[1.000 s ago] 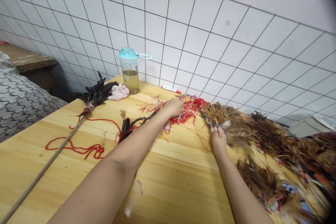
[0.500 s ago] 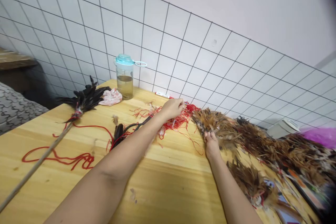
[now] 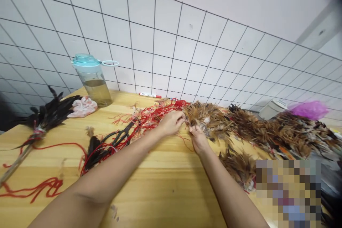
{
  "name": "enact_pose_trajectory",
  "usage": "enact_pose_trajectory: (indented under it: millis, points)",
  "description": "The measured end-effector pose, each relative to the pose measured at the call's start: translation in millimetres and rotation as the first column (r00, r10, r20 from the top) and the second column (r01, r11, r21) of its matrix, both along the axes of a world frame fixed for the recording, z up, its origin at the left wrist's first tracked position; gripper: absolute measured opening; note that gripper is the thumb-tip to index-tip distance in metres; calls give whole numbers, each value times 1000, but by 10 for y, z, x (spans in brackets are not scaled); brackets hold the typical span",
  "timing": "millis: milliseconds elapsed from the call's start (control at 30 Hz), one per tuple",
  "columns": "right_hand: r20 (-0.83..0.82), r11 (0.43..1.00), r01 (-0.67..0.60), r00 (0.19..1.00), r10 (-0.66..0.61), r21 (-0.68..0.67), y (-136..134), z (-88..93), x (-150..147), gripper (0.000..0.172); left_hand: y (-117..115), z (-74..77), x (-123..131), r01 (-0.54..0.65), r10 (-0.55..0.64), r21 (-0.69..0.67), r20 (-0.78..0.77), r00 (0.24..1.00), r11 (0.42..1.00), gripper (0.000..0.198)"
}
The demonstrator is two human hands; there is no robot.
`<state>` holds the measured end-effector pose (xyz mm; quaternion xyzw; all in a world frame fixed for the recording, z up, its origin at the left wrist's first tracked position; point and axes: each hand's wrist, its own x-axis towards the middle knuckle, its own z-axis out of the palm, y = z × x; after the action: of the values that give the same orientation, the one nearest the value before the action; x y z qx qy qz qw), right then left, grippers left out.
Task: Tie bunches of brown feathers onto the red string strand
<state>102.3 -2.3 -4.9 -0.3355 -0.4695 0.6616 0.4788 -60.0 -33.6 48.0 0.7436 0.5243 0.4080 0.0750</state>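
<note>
Side by side, my two hands work at the near left edge of a brown feather bunch (image 3: 211, 117). My right hand (image 3: 199, 138) has its fingers closed on the bunch's base. My left hand (image 3: 173, 122) is pinched, its fingertips close to the feathers; what they hold, if anything, is too small to make out. A tangle of red string (image 3: 157, 112) lies behind and left of my left hand. Black scissors (image 3: 121, 136) rest on the table by my left forearm, among red string and dark feathers.
At the left lies a stick with black feathers (image 3: 49, 114) tied on, beside a pale cloth (image 3: 84, 107) and a water bottle (image 3: 96, 85). A red marker (image 3: 150, 95) lies by the wire grid. Brown feathers (image 3: 283, 131) and a purple bag (image 3: 310, 109) are at the right.
The view has shifted right. My left hand has come from over the red string to beside my right hand at the feather bunch, which my right hand still holds.
</note>
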Motion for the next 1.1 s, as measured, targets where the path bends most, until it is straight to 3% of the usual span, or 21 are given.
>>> enact_pose_trajectory:
  millis: [200,400,500,667,900,1100]
  points:
    - [-42,996,-43,998,39,-84,28,39,32,35,20,-97,10,15,-14,-9,43,999,1000,12]
    - [-73,987,-62,996,51,-147,44,49,51,34,5,-151,-7,-87,100,148,-87,991,985,15]
    - [-76,992,-65,995,57,-104,51,33,45,34,-9,-153,-12,-122,151,212,-127,980,970,17]
    - [-51,992,-130,990,130,5,51,-14,24,38,-27,-165,29,-84,123,228,-162,979,970,17]
    - [-59,983,-180,982,177,-40,48,37,70,33,-20,-212,40,-67,94,168,-156,983,983,19]
    - [96,998,29,995,-24,-56,114,4,78,33,-30,-175,47,-60,79,70,-325,942,996,20]
